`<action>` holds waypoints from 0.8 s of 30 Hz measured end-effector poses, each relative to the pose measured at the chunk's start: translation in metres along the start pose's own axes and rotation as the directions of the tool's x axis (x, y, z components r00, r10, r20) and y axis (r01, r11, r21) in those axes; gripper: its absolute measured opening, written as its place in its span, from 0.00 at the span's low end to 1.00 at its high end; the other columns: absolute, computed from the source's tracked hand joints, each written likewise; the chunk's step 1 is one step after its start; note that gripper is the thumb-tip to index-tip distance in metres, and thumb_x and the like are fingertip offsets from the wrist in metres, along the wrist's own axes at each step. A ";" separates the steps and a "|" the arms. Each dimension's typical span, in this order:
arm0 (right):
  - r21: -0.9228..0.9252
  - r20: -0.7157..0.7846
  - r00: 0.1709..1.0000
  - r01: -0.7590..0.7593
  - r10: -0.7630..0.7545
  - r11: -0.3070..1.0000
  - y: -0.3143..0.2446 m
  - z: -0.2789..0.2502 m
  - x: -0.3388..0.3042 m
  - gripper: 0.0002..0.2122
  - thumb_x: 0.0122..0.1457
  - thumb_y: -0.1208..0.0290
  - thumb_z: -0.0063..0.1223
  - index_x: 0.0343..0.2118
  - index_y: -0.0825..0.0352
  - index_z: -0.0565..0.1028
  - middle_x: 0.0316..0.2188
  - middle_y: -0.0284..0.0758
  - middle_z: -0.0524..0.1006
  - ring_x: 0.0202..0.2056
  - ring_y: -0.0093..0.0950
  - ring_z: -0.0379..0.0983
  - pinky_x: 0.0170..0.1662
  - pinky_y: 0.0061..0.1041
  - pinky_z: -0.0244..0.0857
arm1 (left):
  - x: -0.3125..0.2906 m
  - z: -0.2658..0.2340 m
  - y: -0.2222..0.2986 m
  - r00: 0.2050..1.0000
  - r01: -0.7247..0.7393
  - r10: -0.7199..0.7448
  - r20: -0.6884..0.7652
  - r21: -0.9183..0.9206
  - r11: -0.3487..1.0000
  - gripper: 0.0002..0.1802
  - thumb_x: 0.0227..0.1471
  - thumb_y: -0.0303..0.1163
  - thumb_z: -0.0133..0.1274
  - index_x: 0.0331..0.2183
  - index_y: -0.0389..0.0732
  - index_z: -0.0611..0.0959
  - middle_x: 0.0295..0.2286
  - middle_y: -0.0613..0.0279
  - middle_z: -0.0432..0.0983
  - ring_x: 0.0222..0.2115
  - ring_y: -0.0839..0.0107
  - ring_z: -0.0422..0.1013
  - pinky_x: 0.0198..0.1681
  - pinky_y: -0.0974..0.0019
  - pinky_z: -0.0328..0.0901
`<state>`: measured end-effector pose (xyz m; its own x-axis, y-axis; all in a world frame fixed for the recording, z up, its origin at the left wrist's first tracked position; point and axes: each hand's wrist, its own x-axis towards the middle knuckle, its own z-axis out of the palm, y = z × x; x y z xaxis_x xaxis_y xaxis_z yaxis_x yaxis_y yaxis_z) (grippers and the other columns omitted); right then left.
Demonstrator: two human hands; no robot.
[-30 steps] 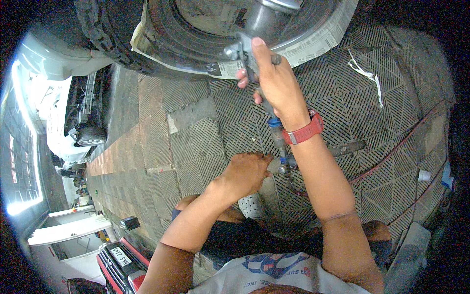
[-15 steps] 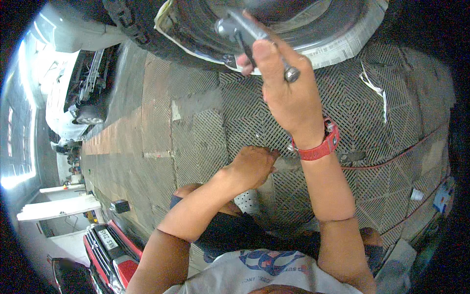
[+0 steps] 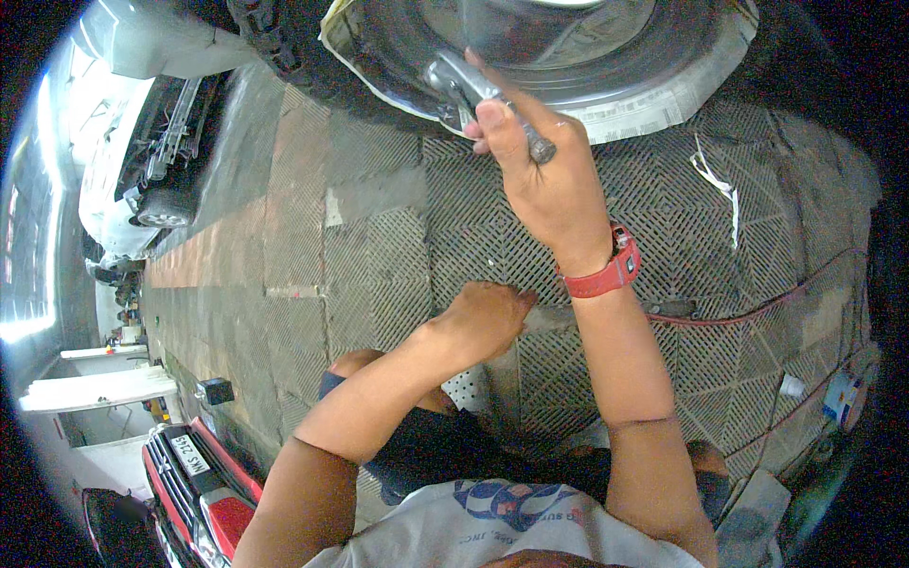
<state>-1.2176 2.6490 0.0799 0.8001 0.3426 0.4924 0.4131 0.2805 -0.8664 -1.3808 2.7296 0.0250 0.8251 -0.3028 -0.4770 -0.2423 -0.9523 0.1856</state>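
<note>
We could see printing on the paper (image 3: pixel 644 125) that ringed the wheel (image 3: pixel 606 64), in rows too fine for us to make out. Lettering and a blue checkered emblem (image 3: pixel 511 502) marked the pale shirt (image 3: pixel 426 511), upside down from where we looked. At lower left, a red vehicle (image 3: pixel 227 519) carried a white licence plate (image 3: pixel 192 455) with dark characters, set beside its dark grille. A blue-and-white container (image 3: pixel 841 398) near the right edge seemed to bear a label, too small for us to read.

Our right hand (image 3: pixel 549 180), a red watch (image 3: pixel 606 273) at its wrist, was wrapped around a metallic spray gun (image 3: pixel 481 90), which we held in front of the paper and the lower part of the wheel. Our left hand (image 3: pixel 481 320) hung lower, well apart from the gun, its fingers curled in; we could not tell whether it gripped anything.

Beneath us lay a grey ribbed floor (image 3: pixel 653 199) in diamond patterns, with a reddish-brown band (image 3: pixel 227 241) toward the left. A torn white strip (image 3: pixel 717 180) and a reddish hose (image 3: pixel 739 317) lay on the right, a white cup (image 3: pixel 793 386) close to the container. Farther left, we had a small black box (image 3: pixel 214 391) on the floor and a white car (image 3: pixel 114 189) beside bright windows (image 3: pixel 33 189).
</note>
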 end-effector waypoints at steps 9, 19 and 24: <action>0.150 -0.272 0.958 0.135 -0.090 0.979 -0.022 -0.027 0.031 0.30 0.77 0.42 0.39 0.46 0.71 0.80 0.37 0.38 0.86 0.34 0.24 0.83 0.23 0.20 0.67 | -0.006 -0.005 0.008 1.000 -0.002 0.002 -0.002 -0.038 0.999 0.22 0.59 0.38 0.61 0.52 0.35 0.82 0.37 0.46 0.85 0.38 0.47 0.83 0.42 0.47 0.77; 0.115 -0.667 0.743 0.184 -0.062 0.976 -0.009 -0.073 0.035 0.30 0.77 0.41 0.36 0.46 0.70 0.76 0.37 0.38 0.85 0.33 0.25 0.83 0.21 0.19 0.68 | -0.010 -0.014 0.016 0.998 0.033 -0.027 0.062 -0.094 0.995 0.27 0.61 0.40 0.61 0.58 0.39 0.79 0.40 0.46 0.85 0.42 0.45 0.82 0.45 0.45 0.76; 0.114 -0.703 0.711 0.109 0.002 0.987 0.007 -0.075 0.036 0.30 0.76 0.40 0.38 0.44 0.69 0.77 0.35 0.37 0.85 0.31 0.22 0.81 0.21 0.21 0.67 | -0.009 -0.022 0.021 0.995 0.063 -0.055 0.081 -0.108 0.992 0.22 0.63 0.36 0.59 0.54 0.35 0.82 0.37 0.45 0.85 0.40 0.48 0.83 0.45 0.46 0.76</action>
<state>-1.1528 2.5962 0.0852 0.8758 -0.3861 0.2897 0.4458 0.4167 -0.7922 -1.3824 2.7131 0.0523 0.7929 -0.2523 -0.5546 -0.1328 -0.9599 0.2468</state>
